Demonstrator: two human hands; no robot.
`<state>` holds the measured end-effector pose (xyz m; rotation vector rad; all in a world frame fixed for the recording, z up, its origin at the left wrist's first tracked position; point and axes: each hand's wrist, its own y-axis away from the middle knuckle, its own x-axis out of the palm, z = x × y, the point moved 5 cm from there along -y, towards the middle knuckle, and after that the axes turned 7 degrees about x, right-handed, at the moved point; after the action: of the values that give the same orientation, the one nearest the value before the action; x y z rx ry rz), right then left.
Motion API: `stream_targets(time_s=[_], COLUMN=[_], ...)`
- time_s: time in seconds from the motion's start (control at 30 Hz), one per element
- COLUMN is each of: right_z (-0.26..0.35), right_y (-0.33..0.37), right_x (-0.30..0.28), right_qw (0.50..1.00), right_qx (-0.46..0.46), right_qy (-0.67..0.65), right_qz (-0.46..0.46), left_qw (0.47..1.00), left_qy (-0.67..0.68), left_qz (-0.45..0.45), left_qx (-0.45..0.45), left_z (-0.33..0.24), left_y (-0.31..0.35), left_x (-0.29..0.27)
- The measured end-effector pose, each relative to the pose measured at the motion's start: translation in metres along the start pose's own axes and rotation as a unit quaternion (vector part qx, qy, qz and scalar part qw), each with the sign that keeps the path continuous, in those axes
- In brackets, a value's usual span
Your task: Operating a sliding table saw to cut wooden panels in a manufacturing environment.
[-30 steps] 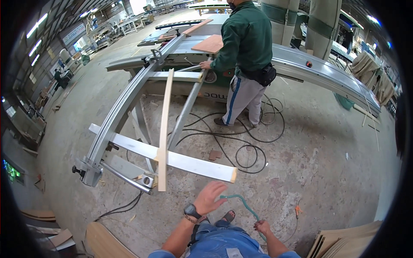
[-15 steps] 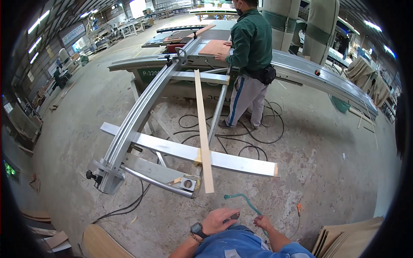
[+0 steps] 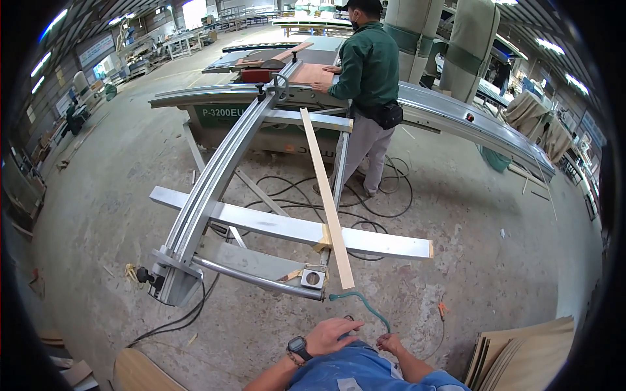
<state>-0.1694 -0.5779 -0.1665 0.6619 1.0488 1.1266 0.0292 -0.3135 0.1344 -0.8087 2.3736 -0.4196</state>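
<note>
Left hand [image 3: 332,335], right hand [image 3: 391,342]: fingers curled on green hose [image 3: 362,303] (right grip partly hidden). Wood strip [image 3: 326,195], now released, lies across saw table's rail [image 3: 287,228]; hands have drawn back.

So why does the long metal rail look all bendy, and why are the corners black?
In the head view, the fisheye lens curves the metal rail and blacks out the corners; ceiling lights glare bright white at the top; the left hand, right hand and green hose stay fairly sharp, with soft shadows on the floor.
</note>
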Motion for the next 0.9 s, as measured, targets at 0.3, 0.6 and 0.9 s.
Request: stream_targets(time_s=[0.3,0.6,0.9], right_z=[0.020,0.006,0.012], right_y=[-0.026,-0.041,-0.052], right_x=[0.029,0.029,0.032], right_qw=[0.999,1.000,0.999], right_qx=[-0.023,-0.005,-0.035], right_qy=[-0.027,-0.022,-0.020], right_qz=[-0.008,0.001,0.013], left_qw=[1.000,1.000,1.000], left_qy=[0.010,0.022,0.021], left_qz=[0.005,0.012,0.008], left_qx=[0.006,0.001,-0.003], left_z=[0.030,0.040,0.044], left_y=[0.016,0.016,0.017], left_x=[-0.002,0.004,0.005])
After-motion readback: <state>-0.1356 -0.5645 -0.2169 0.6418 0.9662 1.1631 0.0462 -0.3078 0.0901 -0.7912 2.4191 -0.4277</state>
